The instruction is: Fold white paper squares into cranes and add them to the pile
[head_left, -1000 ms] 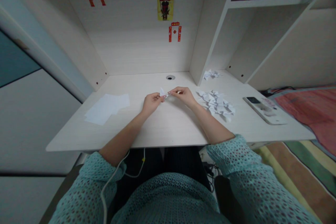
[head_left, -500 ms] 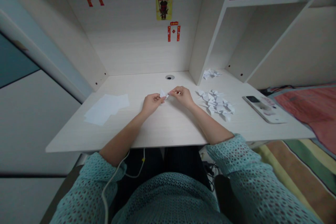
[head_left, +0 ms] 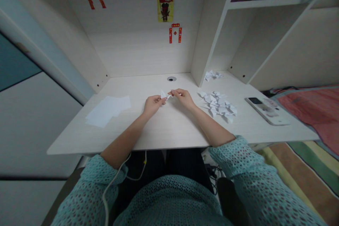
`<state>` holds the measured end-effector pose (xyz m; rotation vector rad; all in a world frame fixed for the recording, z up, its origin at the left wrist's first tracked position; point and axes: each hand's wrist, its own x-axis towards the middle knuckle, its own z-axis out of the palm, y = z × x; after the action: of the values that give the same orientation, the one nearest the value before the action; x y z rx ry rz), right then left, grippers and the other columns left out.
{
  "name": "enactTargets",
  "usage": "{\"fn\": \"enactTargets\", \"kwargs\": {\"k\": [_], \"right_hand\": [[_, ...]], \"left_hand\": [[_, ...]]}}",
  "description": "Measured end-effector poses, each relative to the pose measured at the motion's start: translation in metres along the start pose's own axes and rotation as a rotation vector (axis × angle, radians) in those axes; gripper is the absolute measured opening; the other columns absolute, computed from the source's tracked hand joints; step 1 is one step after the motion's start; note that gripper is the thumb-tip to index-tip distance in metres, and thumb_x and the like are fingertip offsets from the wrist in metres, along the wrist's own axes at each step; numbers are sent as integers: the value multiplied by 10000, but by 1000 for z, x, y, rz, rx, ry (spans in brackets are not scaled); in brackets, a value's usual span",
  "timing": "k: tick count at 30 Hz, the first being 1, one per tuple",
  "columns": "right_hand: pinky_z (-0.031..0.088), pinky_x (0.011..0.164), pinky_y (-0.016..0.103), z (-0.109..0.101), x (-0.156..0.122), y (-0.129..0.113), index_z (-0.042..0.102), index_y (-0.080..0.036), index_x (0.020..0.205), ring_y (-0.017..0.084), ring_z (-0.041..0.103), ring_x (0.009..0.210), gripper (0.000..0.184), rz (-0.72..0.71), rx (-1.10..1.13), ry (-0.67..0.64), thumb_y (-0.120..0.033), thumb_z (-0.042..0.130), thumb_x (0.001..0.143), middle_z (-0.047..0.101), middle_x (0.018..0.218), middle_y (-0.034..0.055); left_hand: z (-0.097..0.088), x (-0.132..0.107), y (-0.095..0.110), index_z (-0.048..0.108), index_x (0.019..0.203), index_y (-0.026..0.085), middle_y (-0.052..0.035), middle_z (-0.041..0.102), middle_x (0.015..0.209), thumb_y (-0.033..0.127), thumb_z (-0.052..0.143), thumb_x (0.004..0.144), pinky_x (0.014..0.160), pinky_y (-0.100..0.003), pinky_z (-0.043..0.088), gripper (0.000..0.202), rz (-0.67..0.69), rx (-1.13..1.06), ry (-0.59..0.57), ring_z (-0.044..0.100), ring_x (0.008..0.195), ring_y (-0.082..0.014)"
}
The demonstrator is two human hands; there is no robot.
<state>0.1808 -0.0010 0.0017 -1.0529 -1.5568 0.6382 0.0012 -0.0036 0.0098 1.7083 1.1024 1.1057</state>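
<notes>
A small folded white paper crane (head_left: 163,94) is held over the middle of the desk (head_left: 169,130). My left hand (head_left: 153,104) pinches its body from the left, thumb in front, and part of the paper is hidden behind the fingers. From the right, my right hand (head_left: 184,97) has thumb and forefinger pressed together at a thin point of the paper. To the right lies a heap of folded paper cranes (head_left: 218,104). A stack of flat white paper sheets (head_left: 108,109) rests on the left of the desk.
More folded paper pieces (head_left: 213,75) sit behind, by the upright panel (head_left: 205,42). A phone (head_left: 266,110) lies at the right, near a red cloth (head_left: 307,107). A white cable (head_left: 106,197) hangs by my left sleeve. The back wall has a cable hole (head_left: 171,78) before it.
My right hand's fingers have shifted slightly at the paper's point. The left hand keeps its grip, and the view has tilted up a little.
</notes>
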Motion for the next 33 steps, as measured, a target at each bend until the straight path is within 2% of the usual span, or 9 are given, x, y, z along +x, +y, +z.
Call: {"fn": "enactTargets", "kwargs": {"k": [5, 9, 13, 18, 23, 26, 29, 31, 33], "right_hand": [[390, 703, 310, 0, -3, -4, 715, -228, 724, 175, 546, 727, 286, -54, -216, 65, -497, 619, 745, 686, 735, 26], [367, 776, 351, -2, -5, -7, 711, -238, 701, 200, 538, 784, 242, -129, -353, 122, -433, 599, 791, 674, 703, 32], [371, 750, 349, -3, -6, -11, 699, -227, 697, 198, 535, 749, 231, -133, -397, 164, -406, 597, 802, 660, 706, 35], [398, 769, 325, -1, -7, -16, 696, -208, 764, 166, 551, 731, 239, -176, -273, 150, -399, 564, 821, 673, 770, 33], [428, 738, 287, 4, -10, -19, 693, -211, 951, 159, 586, 788, 334, -82, -125, 41, -460, 634, 736, 693, 881, 44], [421, 714, 274, 6, -10, -17, 715, -207, 826, 164, 598, 802, 296, -31, -91, -20, -467, 667, 693, 699, 847, 44], [417, 683, 269, 6, -9, -15, 708, -182, 693, 167, 603, 754, 297, 43, -50, 3, -477, 675, 671, 700, 780, 55], [414, 654, 267, 5, -8, -13, 709, -166, 692, 162, 595, 698, 325, 98, -18, 19, -487, 682, 656, 699, 749, 62], [402, 621, 264, 5, -8, -12, 717, -156, 721, 153, 577, 650, 354, 135, -2, 3, -501, 680, 650, 698, 731, 62]], "left_hand": [[1, -2, 3, 652, 666, 151, -54, 657, 640, 472, 669, 662, 600, -253, 438, 322, -3, -16, -9, 582, 592, -136], [5, -4, 6, 658, 698, 149, -59, 665, 663, 454, 686, 648, 614, -260, 448, 311, -36, -85, -64, 593, 612, -141], [7, -4, 6, 665, 758, 146, -63, 679, 714, 429, 708, 629, 602, -251, 439, 314, -73, -148, -61, 608, 650, -148], [4, -1, 2, 676, 807, 148, -58, 690, 755, 417, 680, 667, 611, -236, 447, 303, -52, -136, 8, 628, 704, -156], [5, 0, -7, 686, 822, 154, -46, 700, 765, 373, 681, 667, 678, -273, 489, 269, 15, -123, -31, 645, 718, -174], [5, -3, -10, 694, 848, 167, -43, 704, 780, 359, 669, 686, 697, -283, 495, 252, 46, -56, -52, 652, 734, -181], [2, -5, -6, 694, 892, 188, -48, 704, 837, 381, 700, 662, 675, -271, 491, 300, 69, 60, -6, 655, 740, -184], [-1, -4, -2, 678, 973, 210, -52, 696, 936, 381, 713, 654, 682, -263, 490, 363, 95, 77, 56, 657, 758, -175], [-4, -2, 2, 664, 1021, 221, -55, 685, 1003, 386, 666, 710, 715, -265, 490, 352, 140, 30, 119, 655, 783, -162]]}}
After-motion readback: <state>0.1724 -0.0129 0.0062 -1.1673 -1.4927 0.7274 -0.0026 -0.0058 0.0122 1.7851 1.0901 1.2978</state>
